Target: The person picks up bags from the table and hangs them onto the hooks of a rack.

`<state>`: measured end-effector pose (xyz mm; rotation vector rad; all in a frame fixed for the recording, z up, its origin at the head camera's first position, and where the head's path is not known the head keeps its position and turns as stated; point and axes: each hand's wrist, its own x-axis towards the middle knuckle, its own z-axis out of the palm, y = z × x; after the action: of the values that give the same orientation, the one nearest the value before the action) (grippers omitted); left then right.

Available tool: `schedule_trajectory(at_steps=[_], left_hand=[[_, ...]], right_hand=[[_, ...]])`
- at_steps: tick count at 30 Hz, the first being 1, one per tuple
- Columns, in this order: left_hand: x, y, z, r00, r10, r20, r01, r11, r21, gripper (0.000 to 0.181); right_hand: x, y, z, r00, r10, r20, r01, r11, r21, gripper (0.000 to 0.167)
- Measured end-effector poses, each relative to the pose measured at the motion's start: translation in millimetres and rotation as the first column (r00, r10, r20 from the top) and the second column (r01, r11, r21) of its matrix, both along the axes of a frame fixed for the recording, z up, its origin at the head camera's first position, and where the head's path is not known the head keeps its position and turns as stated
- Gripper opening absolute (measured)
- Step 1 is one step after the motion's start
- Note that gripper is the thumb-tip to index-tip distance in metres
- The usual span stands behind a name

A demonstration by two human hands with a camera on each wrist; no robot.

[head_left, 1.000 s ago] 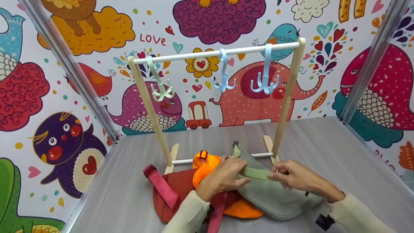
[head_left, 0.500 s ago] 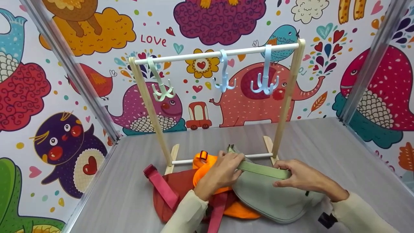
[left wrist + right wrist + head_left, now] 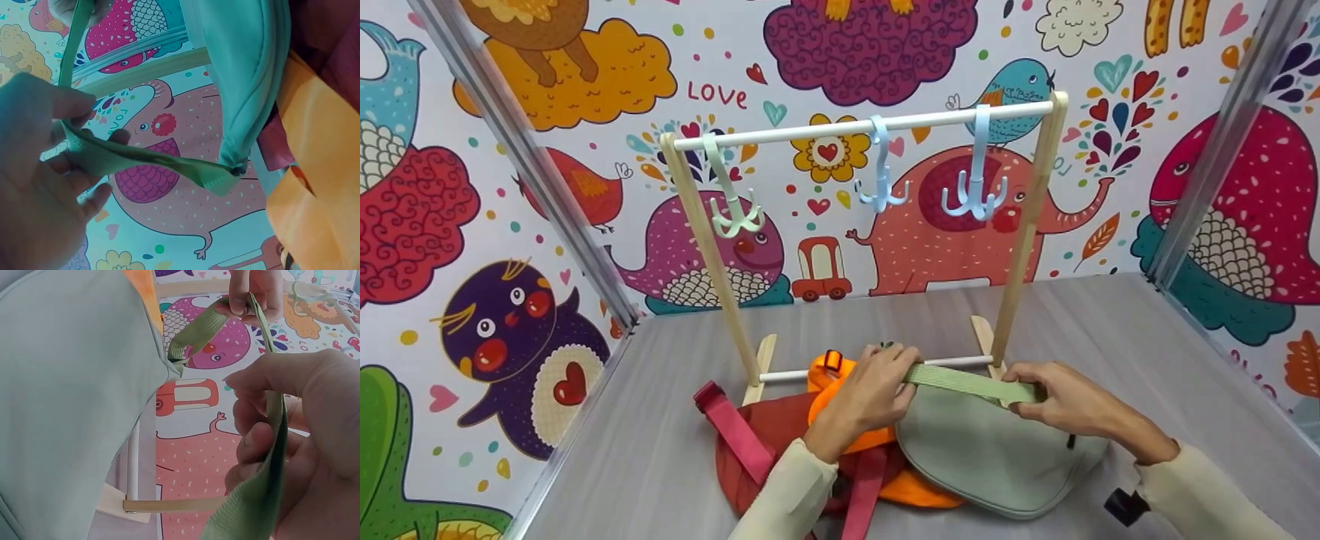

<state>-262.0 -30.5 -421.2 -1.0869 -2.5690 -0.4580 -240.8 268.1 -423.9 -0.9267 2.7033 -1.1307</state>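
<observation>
A grey-green bag [image 3: 997, 457] lies at the front right of the table, its light green strap [image 3: 960, 381] stretched between both hands. The left hand [image 3: 877, 390] grips the strap near the bag's upper left corner; in the left wrist view, the strap [image 3: 124, 156] passes through the curled fingers [image 3: 97, 199]. The right hand [image 3: 1069, 401] pinches the strap farther right; in the right wrist view, the strap [image 3: 250, 506] runs between thumb and fingers. Partly under the left forearm are a dark red bag [image 3: 765, 427] with pink straps and an orange bag [image 3: 919, 489].
Behind the bags stands a wooden rack [image 3: 709, 262] with a white top rail [image 3: 810, 133]. From it hang a green hook [image 3: 731, 199] and two blue hooks [image 3: 880, 172]. A patterned wall backs the table [image 3: 660, 450].
The left hand has shifted slightly left and up. The right hand has moved right along the strap, lengthening the span between the hands. The grey-green bag has turned and shifted a little.
</observation>
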Motion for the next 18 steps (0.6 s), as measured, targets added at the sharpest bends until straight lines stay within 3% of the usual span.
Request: schedule_trajectory(at_steps=[9,18], left_hand=[[-1.0,-4.6,5.1,0.998,0.027,0.048,-0.031,0.996,0.084,0.018],[-5.0,-8.0,8.2,0.996,0.058,0.074,-0.072,0.976,0.206,0.023]], right_hand=[[-0.4,4.9,4.8,0.997,-0.071,0.014,0.071,0.997,0.006,0.013],[-0.8,7.0,8.4,0.992,-0.125,0.008,0.126,0.991,-0.051,0.015]])
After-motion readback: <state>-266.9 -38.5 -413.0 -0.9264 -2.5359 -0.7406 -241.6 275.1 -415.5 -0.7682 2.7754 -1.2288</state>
